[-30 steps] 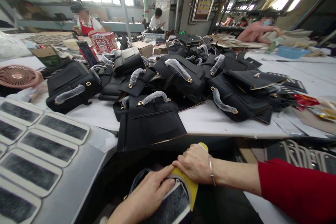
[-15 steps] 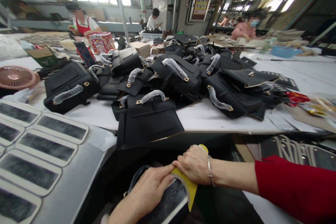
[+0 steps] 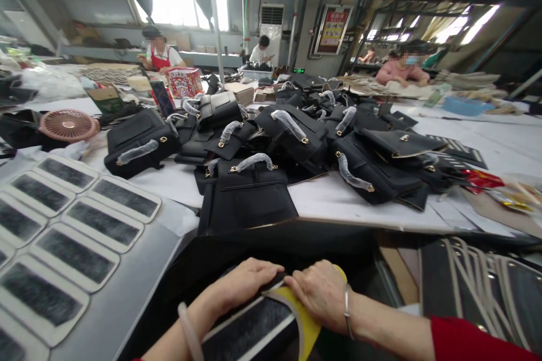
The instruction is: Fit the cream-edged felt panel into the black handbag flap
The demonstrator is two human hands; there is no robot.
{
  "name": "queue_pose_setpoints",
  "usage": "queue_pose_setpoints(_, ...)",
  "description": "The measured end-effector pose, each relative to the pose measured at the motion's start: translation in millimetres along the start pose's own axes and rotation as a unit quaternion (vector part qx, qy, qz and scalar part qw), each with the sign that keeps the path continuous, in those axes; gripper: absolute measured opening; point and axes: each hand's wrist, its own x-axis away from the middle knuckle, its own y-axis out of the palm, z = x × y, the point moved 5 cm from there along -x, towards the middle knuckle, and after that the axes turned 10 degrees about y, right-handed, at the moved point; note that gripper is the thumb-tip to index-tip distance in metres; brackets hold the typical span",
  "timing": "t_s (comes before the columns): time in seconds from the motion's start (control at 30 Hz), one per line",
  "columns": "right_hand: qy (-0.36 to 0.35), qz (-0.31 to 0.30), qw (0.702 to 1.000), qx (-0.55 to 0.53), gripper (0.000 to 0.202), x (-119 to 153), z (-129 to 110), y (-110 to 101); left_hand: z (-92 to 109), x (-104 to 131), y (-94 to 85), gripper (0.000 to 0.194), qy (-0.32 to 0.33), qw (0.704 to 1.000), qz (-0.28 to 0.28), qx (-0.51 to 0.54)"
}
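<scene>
My left hand [image 3: 248, 281] lies with its fingers stretched out along the far edge of a dark panel with pale border strips [image 3: 249, 327], low in front of me. Closed around a curved yellow piece [image 3: 310, 334] is my right hand [image 3: 320, 293]. The yellow piece bends over the panel's right end, and its other end shows above the right hand. Whether it is a sheet or a stiff tool, I cannot tell. My fingertips almost meet over the panel. What lies beneath the panel is dark and mostly hidden.
Black handbags [image 3: 249, 194] with wrapped handles are heaped on the white table [image 3: 330, 211]. Several pale-edged panels [image 3: 104, 220] lie on a grey board at left, near a pink fan [image 3: 68, 124]. Strapped dark pieces [image 3: 474, 282] sit at right. Co-workers [image 3: 402, 70] are further back.
The view has tilted up and turned slightly left. My left hand has slid forward along the panel, fingers flatter. The right hand keeps its grip on the yellow piece.
</scene>
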Motion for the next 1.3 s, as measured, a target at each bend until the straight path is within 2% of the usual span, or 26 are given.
queue_pose_setpoints(0.1,0.062,-0.04,0.987,-0.14,0.07,0,18,9,-4,-1,-2.0,0.042,-0.027,0.999,0.024,0.025)
queue_pose_setpoints(0.2,0.127,-0.092,0.949,-0.273,0.079,-1,32,18,-2,-1,-0.8,0.039,-0.038,0.998,0.036,0.04)
queue_pose_setpoints(0.23,0.141,-0.115,0.924,-0.336,0.082,-1,34,21,-2,-1,-0.3,0.037,-0.039,0.998,0.036,0.044)
queue_pose_setpoints(0.27,0.149,-0.144,0.885,-0.416,0.083,-1,32,23,-1,-2,0.1,0.035,-0.039,0.997,0.036,0.047)
queue_pose_setpoints(0.37,0.137,-0.22,0.721,-0.642,0.083,-1,20,27,-3,-6,0.7,0.029,-0.032,0.998,0.03,0.054)
queue_pose_setpoints(0.4,0.134,-0.224,0.688,-0.677,0.084,-2,16,27,-5,-7,0.9,0.028,-0.028,0.998,0.027,0.056)
queue_pose_setpoints(0.43,0.136,-0.215,0.686,-0.682,0.083,-4,14,27,-6,-8,1.1,0.027,-0.024,0.998,0.024,0.058)
queue_pose_setpoints(0.5,0.155,-0.18,0.713,-0.66,0.077,-10,14,30,-9,-10,1.4,0.026,-0.02,0.998,0.018,0.057)
queue_pose_setpoints(0.57,0.152,-0.157,0.752,-0.622,0.068,-16,14,32,-11,-10,1.9,0.027,-0.022,0.998,0.015,0.05)
queue_pose_setpoints(0.73,0.069,-0.156,0.833,-0.527,0.059,-27,14,31,-10,-10,2.7,0.027,-0.041,0.999,0.019,0.008)
queue_pose_setpoints(0.93,0.001,-0.181,0.885,-0.428,0.036,-36,-1,6,7,-11,0.5,0.022,-0.027,0.997,0.034,-0.064)
queue_pose_setpoints(1.03,-0.026,-0.2,0.923,-0.327,0.029,-36,-7,-6,16,6,-12.8,0.016,-0.003,0.995,0.067,-0.068)
queue_pose_setpoints(1.1,-0.029,-0.204,0.948,-0.245,0.04,-37,-2,-12,14,35,-29.4,0.025,0.015,0.99,0.133,-0.039)
queue_pose_setpoints(1.17,-0.033,-0.198,0.961,-0.193,0.071,-40,2,-16,0,79,-46.7,0.037,0.017,0.967,0.254,0.006)
queue_pose_setpoints(1.2,-0.034,-0.189,0.966,-0.171,0.082,-42,2,-18,-12,105,-52.2,0.043,0.009,0.945,0.326,0.033)
queue_pose_setpoints(1.23,-0.034,-0.177,0.973,-0.146,0.083,-44,0,-18,-27,132,-53.7,0.05,-0.006,0.915,0.399,0.061)
queue_pose_setpoints(1.3,-0.046,-0.14,0.986,-0.078,0.066,-49,-15,-15,-63,176,-41.4,0.065,-0.056,0.851,0.505,0.136)
